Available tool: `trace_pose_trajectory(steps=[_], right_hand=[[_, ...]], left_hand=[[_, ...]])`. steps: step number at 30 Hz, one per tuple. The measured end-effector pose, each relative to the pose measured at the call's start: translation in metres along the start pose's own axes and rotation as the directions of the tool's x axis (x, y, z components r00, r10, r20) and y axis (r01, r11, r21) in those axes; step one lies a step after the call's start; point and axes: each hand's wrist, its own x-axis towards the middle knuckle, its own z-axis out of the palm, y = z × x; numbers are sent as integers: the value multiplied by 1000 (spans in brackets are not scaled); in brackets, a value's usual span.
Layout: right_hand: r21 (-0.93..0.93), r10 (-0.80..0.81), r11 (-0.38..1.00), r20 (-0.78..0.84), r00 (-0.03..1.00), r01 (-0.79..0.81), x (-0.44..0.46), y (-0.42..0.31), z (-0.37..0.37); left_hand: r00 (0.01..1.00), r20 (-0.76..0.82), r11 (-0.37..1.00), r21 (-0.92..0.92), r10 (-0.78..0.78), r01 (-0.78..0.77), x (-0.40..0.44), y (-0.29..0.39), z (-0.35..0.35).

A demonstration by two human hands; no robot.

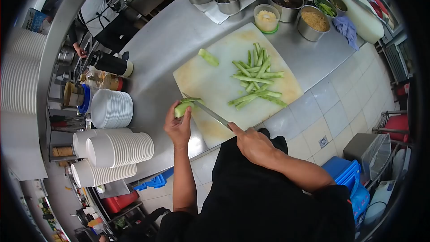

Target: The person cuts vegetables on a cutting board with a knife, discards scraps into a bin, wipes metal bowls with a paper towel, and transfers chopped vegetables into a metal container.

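Observation:
My left hand grips a pale green piece of cucumber at the left edge of the cutting board. In my right hand is a kitchen knife, its blade pointing up and left, with the far end at the cucumber. A strip of green lies along the top of the piece by the blade. On the white, yellow-stained cutting board a heap of cut cucumber strips lies to the right. One separate cucumber piece rests near the board's far left corner.
Stacks of white bowls and plates stand at the left of the steel table. Along the back are metal pots, a tub with a green base, a pot of shredded food and a purple cloth. Another person stands far left.

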Motion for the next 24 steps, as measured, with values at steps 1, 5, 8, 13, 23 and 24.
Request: trace_pose_trajectory(steps=[1,5,8,13,23,24], right_hand=[[44,7,999,30,1000,-9,1,-1,-1],[133,48,990,60,997,-56,12,-4,-9],[132,66,988,77,995,-76,10,-6,-12],[108,46,992,100,994,-57,5,3,-6],[134,74,986,195,978,-101,23,-2,-11],[135,77,985,193,978,-104,25,-3,-11]], left_hand=[[1000,5,1000,0,1,-1,-1,0,-1],[1000,16,1000,-20,-5,5,1,-6,-1],[1000,-3,1000,-6,-14,14,0,4,2],[1000,-12,1000,-3,-22,22,0,7,4],[999,14,999,-9,-30,31,-1,1,1],[999,17,999,-10,-30,30,-1,2,2]])
